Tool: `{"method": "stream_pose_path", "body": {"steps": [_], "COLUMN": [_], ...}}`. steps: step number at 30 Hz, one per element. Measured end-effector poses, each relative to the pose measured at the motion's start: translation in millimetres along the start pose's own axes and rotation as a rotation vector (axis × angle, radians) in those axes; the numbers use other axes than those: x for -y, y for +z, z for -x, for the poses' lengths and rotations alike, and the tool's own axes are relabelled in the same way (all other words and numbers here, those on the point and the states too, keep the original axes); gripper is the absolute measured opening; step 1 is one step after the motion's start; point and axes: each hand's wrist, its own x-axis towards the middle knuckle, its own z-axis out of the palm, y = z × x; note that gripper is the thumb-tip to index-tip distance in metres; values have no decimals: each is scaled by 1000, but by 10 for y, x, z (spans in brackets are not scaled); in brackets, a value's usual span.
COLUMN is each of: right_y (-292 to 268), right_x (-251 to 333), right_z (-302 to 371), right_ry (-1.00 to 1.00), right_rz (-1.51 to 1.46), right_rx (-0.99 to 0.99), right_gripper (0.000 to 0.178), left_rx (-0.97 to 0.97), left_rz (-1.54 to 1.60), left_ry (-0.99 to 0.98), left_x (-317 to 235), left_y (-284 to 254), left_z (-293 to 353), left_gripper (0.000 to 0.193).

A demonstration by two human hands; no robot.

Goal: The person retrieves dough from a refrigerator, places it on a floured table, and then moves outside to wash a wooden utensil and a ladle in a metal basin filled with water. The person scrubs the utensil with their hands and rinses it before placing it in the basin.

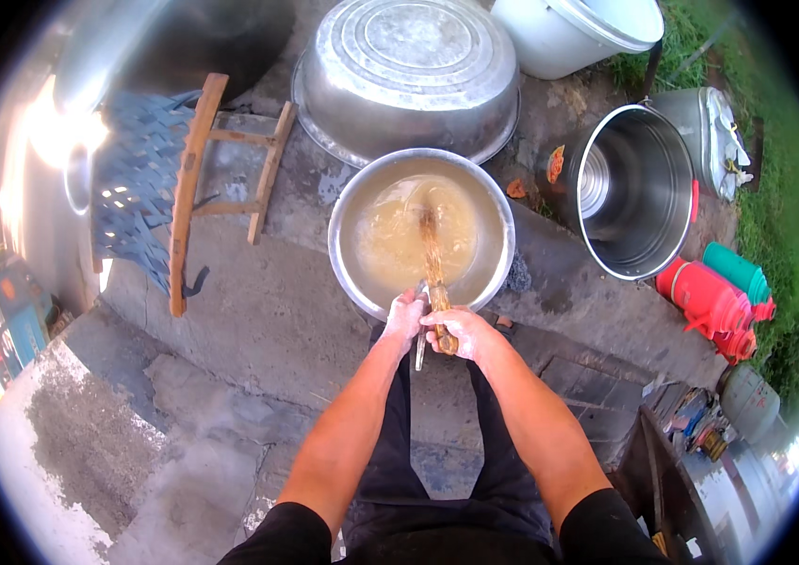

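Observation:
A wide metal basin in front of me holds cloudy, yellowish liquid. A brown brush that looks like a bound bundle of bristles reaches down into it, its far end in the liquid. My right hand is closed round the near end of the brush. Just beside it, at the basin's near rim, my left hand is closed on a thin metal utensil, whose exact kind I cannot make out. Pale residue coats the fingers of both hands.
Behind the basin lies a large upturned metal tub. A white bucket and a steel pot on its side stand farther right, near red vacuum flasks and a green one. A wooden stool with woven seat lies left.

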Motion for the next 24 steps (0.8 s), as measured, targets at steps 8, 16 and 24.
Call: {"method": "stream_pose_path", "body": {"steps": [8,16,24], "right_y": [86,-181,-212], "right_x": [63,231,316], "right_z": [65,50,185], "right_ry": [121,28,-69], "right_rz": [27,7,217], "right_rx": [-7,-53,-217], "right_gripper": [23,8,8], "left_rx": [-377,-184,-525], "left_rz": [44,-210,72], "left_ry": [109,134,329], "left_x": [116,-191,-207], "left_y": [96,115,-694], "left_z": [-150,113,-44], "left_gripper": [9,32,47]}}
